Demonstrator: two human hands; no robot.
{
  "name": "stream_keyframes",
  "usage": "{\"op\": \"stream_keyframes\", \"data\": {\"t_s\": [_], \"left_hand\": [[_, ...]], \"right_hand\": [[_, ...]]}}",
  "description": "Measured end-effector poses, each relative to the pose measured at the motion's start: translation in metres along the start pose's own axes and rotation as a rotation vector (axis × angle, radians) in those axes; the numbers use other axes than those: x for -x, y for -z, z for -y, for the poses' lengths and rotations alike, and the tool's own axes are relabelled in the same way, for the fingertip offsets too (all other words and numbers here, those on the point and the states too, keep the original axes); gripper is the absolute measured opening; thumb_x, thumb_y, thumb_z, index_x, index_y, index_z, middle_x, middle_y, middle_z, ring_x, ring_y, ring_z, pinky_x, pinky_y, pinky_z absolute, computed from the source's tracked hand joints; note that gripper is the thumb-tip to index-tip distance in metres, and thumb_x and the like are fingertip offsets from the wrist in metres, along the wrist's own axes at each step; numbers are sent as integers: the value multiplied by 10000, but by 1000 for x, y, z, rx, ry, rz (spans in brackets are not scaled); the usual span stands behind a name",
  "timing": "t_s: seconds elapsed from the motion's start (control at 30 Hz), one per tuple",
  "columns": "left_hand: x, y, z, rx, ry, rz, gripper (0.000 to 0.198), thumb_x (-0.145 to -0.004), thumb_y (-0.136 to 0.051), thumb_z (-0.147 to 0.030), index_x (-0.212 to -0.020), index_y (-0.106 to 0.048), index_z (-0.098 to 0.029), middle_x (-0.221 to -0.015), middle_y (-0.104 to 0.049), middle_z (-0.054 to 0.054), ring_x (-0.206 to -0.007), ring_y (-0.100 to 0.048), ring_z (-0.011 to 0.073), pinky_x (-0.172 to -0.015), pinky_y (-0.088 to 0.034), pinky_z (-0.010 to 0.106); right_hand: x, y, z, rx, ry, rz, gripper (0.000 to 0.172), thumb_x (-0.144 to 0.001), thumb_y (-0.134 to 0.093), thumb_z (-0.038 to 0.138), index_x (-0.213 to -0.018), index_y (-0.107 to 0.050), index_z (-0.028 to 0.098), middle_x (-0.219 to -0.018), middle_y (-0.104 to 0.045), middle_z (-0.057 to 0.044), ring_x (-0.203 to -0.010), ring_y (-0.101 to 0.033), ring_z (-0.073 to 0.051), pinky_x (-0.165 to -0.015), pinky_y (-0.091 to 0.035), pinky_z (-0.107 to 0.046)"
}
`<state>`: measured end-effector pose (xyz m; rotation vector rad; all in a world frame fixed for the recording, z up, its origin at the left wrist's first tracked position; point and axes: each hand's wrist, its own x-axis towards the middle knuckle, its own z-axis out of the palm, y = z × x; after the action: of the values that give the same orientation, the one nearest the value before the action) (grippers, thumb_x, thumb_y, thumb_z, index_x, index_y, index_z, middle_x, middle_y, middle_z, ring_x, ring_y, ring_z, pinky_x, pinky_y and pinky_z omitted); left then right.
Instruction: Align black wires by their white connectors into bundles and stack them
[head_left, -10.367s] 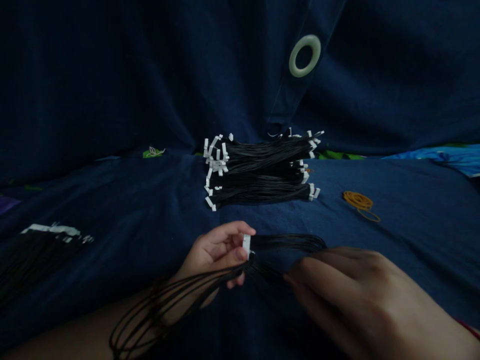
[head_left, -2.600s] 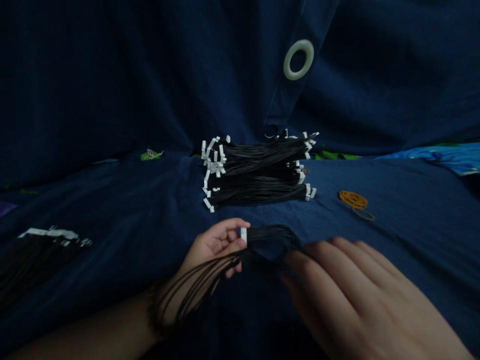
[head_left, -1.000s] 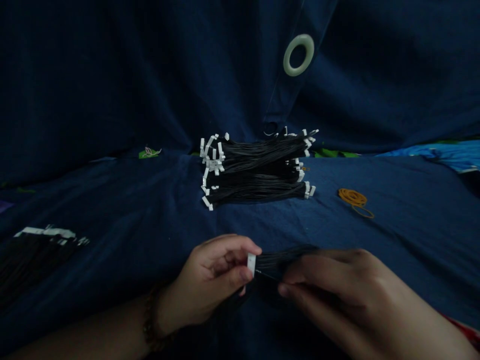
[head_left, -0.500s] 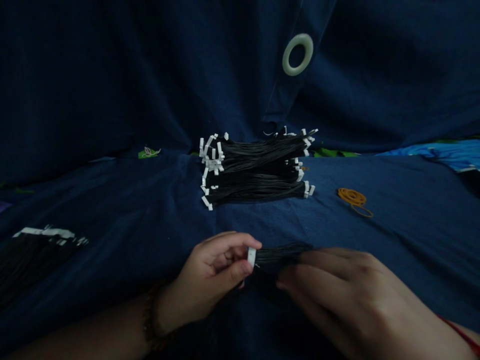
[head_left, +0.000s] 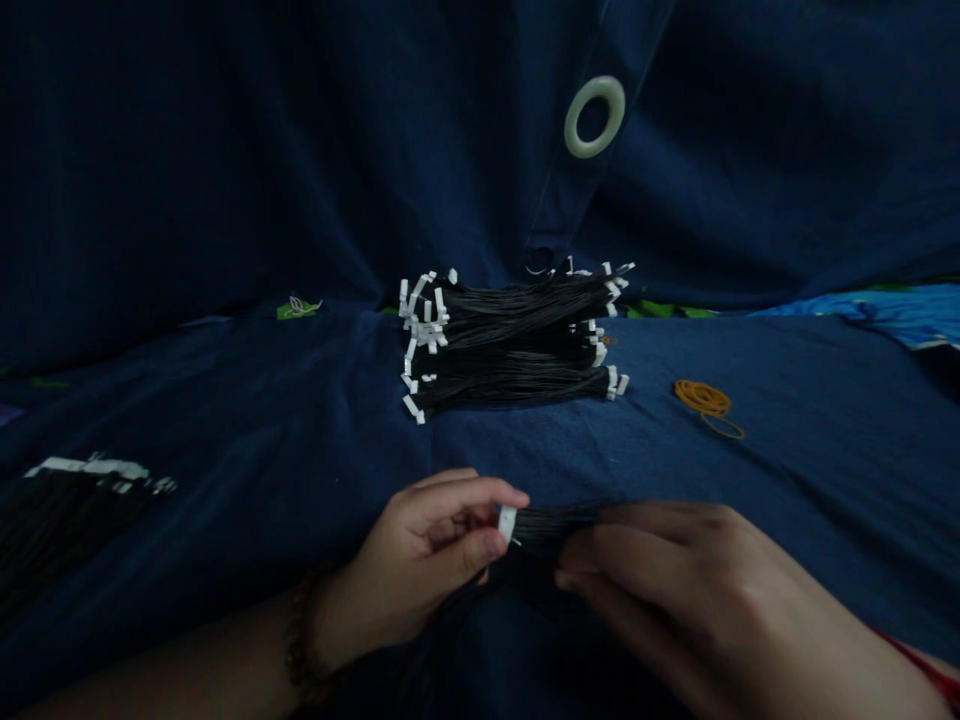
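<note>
**A:** What does each hand have?

**B:** The left hand (head_left: 420, 560) pinches the white connector (head_left: 508, 522) at the end of a black wire bundle (head_left: 555, 520), thumb and forefinger clenched on it.

**A:** And the other?

**B:** The right hand (head_left: 697, 610) has its grip closed on that bundle just beside the connector, fingers curled over the wires. The bundle runs level between both hands, low over the blue cloth (head_left: 787, 480). I cannot tell whether it touches.

**A:** What lies around them?

**B:** Beyond the hands a stack of bundles (head_left: 510, 345) rests on the cloth. Orange rubber bands (head_left: 705, 400) lie to its right. A dark pile (head_left: 82, 490) with white ends sits far left, and a pale ring (head_left: 595, 117) is set in the hanging cloth behind.
</note>
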<state>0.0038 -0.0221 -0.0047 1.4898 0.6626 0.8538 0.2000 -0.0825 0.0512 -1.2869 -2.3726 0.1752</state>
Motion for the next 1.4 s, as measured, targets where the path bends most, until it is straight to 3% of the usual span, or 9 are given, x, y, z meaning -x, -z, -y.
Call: {"op": "stream_keyframes", "data": {"t_s": [0.27, 0.57, 0.7, 0.8, 0.97, 1.07, 1.17, 1.3, 1.4], "left_hand": [[3, 1, -2, -37, 20, 96, 221, -796, -569, -223, -987, -665, -280, -808, -500, 2, -585, -523, 72, -512, -448, 161], [-6, -2, 1, 19, 112, -2, 255, -757, -610, -298, -989, -642, -198, -794, -533, 16, -607, -516, 97, -493, -437, 181], [-21, 15, -2, 37, 212, -127, 345, -752, -603, -310, -1069, -556, -184, -683, -484, -27, -483, -485, 75, -372, -336, 157], [-27, 30, -18, -171, 203, -79, 306, -785, -556, -289, -1069, -539, -176, -673, -480, -32, -503, -487, 82, -415, -362, 176], [-12, 17, -75, -936, -157, 211, 326, -875, -428, -200, -1178, -510, -285, -1033, -575, 11, -953, -527, 151, -873, -401, 296], [-5, -6, -99, -1142, -277, 232, 391, -889, -370, -156, -1253, -419, -291, -1071, -542, 20, -948, -531, 136, -858, -420, 266], [-6, -17, -104, -1351, -374, 65, 438, -879, -335, -125, -1305, -329, -229, -1118, -510, 67, -964, -531, 164, -828, -446, 276], [-9, 5, -97, -1635, -92, -212, 436, -865, -245, -90, -1288, -331, -151, -1043, -518, 138, -856, -570, 240, -713, -464, 375], [-9, 30, -89, -1474, 226, -194, 366, -867, -237, -124, -1186, -401, -56, -947, -557, 194, -809, -587, 284, -695, -444, 443]], "right_hand": [[2, -3, 4, -76, -74, 50, 205, -813, -450, 88, -783, -609, 213, -651, -600, 27, -559, -575, -117, -541, -409, -227], [-9, -5, 4, -216, -263, 169, 168, -859, -432, 204, -786, -583, 205, -715, -618, -1, -625, -581, -131, -564, -395, -245], [-10, 2, -7, -700, -523, 250, 228, -824, -483, 299, -1031, -486, 202, -716, -594, 2, -635, -589, -145, -583, -458, -266], [1, 6, -20, -1107, -644, 291, 363, -792, -508, 338, -1102, -425, 168, -858, -604, -58, -810, -612, -201, -639, -513, -314], [7, 21, -26, -589, -458, -27, 433, -757, -580, 444, -1108, -516, 199, -1154, -545, -101, -1045, -518, -265, -906, -409, -424], [-9, 20, -12, -521, -231, -144, 685, -662, -696, 428, -1258, -433, 216, -1282, -475, -73, -1156, -436, -267, -991, -325, -409], [-29, 3, -3, -792, -166, -32, 296, -737, -636, 370, -961, -637, 177, -934, -666, -50, -869, -599, -227, -807, -452, -370], [-36, -9, -10, -960, -123, -151, 257, -858, -474, 316, -932, -660, 154, -960, -672, -71, -927, -601, -217, -876, -423, -390], [-27, 8, -14, -1125, -6, -197, 311, -881, -432, 338, -1098, -592, 183, -1168, -592, -69, -1107, -516, -214, -990, -337, -411]]}}
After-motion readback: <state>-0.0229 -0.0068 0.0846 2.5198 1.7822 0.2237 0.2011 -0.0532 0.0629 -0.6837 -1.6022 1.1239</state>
